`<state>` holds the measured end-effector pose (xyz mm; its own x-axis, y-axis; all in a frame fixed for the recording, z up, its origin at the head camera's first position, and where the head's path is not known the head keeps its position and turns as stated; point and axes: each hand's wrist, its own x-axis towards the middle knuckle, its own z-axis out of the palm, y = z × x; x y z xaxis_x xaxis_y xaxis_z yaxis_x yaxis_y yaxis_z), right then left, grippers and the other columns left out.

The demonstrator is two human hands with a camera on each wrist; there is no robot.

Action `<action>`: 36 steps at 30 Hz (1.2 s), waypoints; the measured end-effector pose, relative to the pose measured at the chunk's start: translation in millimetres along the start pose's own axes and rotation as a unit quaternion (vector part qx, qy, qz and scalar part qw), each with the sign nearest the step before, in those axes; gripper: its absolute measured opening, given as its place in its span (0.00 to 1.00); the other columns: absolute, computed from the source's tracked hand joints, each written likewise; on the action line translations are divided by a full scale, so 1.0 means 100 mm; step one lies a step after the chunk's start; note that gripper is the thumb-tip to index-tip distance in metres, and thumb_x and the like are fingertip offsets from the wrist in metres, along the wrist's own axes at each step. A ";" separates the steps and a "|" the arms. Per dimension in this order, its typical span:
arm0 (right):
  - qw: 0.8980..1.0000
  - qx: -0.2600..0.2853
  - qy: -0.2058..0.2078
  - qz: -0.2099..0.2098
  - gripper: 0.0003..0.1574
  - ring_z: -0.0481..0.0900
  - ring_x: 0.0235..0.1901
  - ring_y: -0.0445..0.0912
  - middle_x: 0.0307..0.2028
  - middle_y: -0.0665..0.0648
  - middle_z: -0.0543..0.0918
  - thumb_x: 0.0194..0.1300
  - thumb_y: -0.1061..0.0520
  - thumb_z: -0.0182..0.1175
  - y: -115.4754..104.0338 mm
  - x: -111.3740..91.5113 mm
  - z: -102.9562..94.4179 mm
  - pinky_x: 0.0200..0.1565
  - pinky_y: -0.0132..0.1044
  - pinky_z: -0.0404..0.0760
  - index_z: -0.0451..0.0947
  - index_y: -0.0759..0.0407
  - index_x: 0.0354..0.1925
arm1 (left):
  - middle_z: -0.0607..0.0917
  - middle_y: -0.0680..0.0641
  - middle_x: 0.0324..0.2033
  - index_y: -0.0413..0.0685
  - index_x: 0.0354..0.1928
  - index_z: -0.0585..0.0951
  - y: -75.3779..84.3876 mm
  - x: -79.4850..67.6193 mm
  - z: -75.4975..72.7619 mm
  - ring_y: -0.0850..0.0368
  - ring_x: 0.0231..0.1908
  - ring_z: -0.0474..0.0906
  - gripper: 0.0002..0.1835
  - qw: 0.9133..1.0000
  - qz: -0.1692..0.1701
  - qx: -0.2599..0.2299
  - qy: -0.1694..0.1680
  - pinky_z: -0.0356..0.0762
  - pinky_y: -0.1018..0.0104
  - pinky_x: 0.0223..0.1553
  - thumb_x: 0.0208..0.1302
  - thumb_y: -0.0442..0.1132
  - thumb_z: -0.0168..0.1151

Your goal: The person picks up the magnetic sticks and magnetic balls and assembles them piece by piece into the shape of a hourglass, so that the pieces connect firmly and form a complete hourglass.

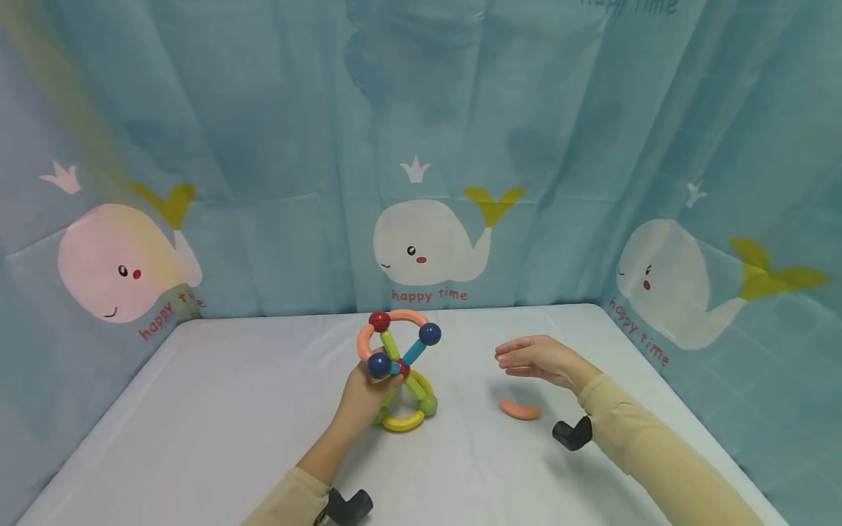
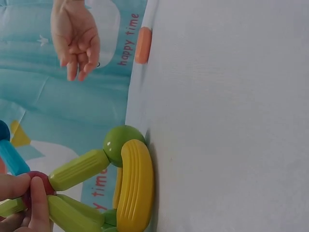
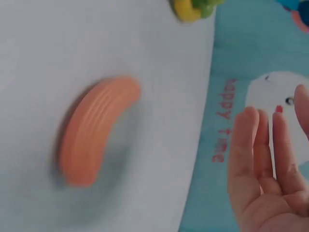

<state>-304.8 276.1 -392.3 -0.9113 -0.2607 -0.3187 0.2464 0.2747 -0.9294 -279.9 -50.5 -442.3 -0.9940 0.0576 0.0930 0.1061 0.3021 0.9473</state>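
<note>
My left hand (image 1: 364,397) pinches the red ball (image 2: 40,180) at the middle of a toy built from balls and rods. Its lower part has green rods (image 2: 79,169), green balls (image 2: 120,145) and curved yellow pieces (image 2: 136,186) close to the table. The upper part carries blue rods (image 1: 413,353), dark blue balls (image 1: 430,334), a red ball (image 1: 379,321) and curved orange pieces (image 1: 408,315). My right hand (image 1: 542,359) hovers with relaxed fingers and holds nothing. Below it, a loose curved orange piece (image 3: 96,130) lies on the table.
A white cloth covers the table (image 1: 263,387). Behind and at both sides hangs a light blue curtain (image 1: 263,146) with printed whales. A black wrist camera (image 1: 572,434) sits by the right sleeve, another black wrist camera (image 1: 349,505) by the left.
</note>
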 end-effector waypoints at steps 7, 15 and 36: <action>0.997 -0.078 -0.009 0.019 0.34 0.83 0.51 0.44 0.59 0.65 0.81 0.63 0.54 0.68 0.25 -0.05 -0.15 0.59 0.43 0.81 0.74 0.73 0.60 | 0.83 0.41 0.57 0.44 0.66 0.72 0.00 -0.02 0.00 0.43 0.59 0.78 0.29 1.000 -0.005 -0.002 0.006 0.74 0.41 0.63 0.63 0.36 0.68; 0.984 -0.162 -0.050 0.045 0.25 0.82 0.44 0.42 0.47 0.55 0.87 0.57 0.56 0.71 0.49 -0.07 -0.22 0.51 0.37 0.82 0.82 0.66 0.52 | 0.84 0.42 0.54 0.44 0.63 0.74 -0.02 -0.05 0.02 0.47 0.55 0.79 0.28 1.000 0.001 -0.005 0.005 0.76 0.44 0.61 0.62 0.38 0.69; 0.967 -0.251 -0.017 0.030 0.21 0.76 0.35 0.43 0.33 0.51 0.82 0.47 0.61 0.77 0.57 -0.05 -0.03 0.40 0.33 0.77 0.84 0.60 0.42 | 0.86 0.45 0.52 0.51 0.64 0.74 0.01 -0.04 0.03 0.50 0.50 0.81 0.28 1.000 -0.013 0.011 0.022 0.81 0.56 0.50 0.61 0.39 0.69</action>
<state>-287.1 296.3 -443.4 -0.8865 -0.2588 -0.3837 0.0998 0.7026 -0.7046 -275.6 -47.6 -442.8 -0.9966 0.0072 0.0820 0.0799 0.3247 0.9425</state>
